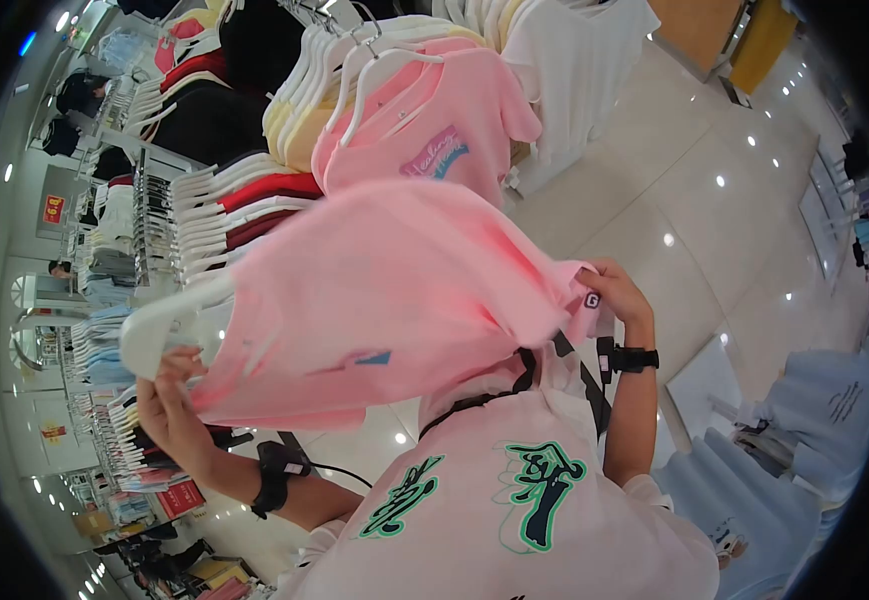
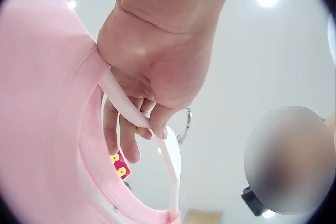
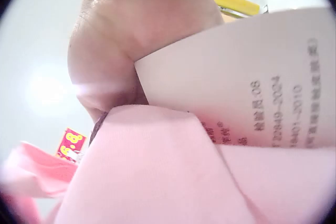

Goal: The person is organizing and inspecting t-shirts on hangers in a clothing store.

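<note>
A pink T-shirt (image 1: 394, 270) on a white hanger (image 1: 159, 335) is stretched sideways between both hands, blurred at its upper part. My left hand (image 1: 176, 405) grips the hanger near the shirt's neckline; in the left wrist view, thumb and fingers pinch the hanger's thin white arm (image 2: 167, 161). At the other end, my right hand (image 1: 619, 295) pinches a bunched edge of the shirt beside a small dark label (image 1: 591, 300). A white printed tag (image 3: 247, 77) lies against the right hand in the right wrist view, where the pink cloth hides the fingertips.
Ahead hangs another pink T-shirt (image 1: 444, 120) on a rack, close behind the held one. Red and black garments on white hangers (image 1: 204, 215) line the left. Light blue shirts (image 1: 764, 490) are at lower right. Glossy tiled floor (image 1: 674, 190) stretches to the right.
</note>
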A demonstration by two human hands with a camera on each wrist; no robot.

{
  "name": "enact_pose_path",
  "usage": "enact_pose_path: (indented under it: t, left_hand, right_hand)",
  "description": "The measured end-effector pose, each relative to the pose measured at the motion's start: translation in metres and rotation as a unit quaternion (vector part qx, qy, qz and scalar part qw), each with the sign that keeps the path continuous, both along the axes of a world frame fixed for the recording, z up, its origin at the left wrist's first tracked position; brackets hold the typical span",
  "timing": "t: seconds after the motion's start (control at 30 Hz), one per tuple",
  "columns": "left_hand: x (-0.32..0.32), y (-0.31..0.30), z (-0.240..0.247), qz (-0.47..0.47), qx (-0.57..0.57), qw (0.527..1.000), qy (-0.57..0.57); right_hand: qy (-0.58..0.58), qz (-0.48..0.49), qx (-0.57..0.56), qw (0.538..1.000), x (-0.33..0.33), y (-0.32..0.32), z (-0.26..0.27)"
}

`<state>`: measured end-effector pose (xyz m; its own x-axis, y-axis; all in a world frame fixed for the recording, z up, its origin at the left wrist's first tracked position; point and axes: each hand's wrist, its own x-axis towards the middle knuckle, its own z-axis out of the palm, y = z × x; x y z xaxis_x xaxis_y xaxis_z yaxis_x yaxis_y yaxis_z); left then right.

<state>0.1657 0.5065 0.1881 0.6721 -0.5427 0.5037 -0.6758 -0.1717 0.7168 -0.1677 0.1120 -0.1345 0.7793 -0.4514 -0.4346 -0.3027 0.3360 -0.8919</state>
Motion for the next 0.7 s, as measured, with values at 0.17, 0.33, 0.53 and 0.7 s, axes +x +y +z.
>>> enact_pose_path:
  t: [0.17,0.33,0.53,0.7]
  left_hand:
    - [0.025,-0.004,-0.016,0.035,0.05,0.998,-0.024]
    - [0.03,0.013,-0.006,0.114,-0.024,0.993,0.023]
    - [0.046,0.032,-0.032,0.112,-0.114,0.987,0.035]
    - [0.051,0.027,-0.047,0.129,-0.145,0.978,0.074]
  right_hand:
    - [-0.158,-0.095,0.017,0.983,0.015,-0.01,0.038]
    - [-0.132,-0.146,-0.072,0.978,0.01,-0.029,0.054]
    - [-0.053,-0.123,-0.056,0.989,0.008,-0.02,0.062]
    - [-0.03,-0.076,-0.063,0.995,0.006,-0.021,0.047]
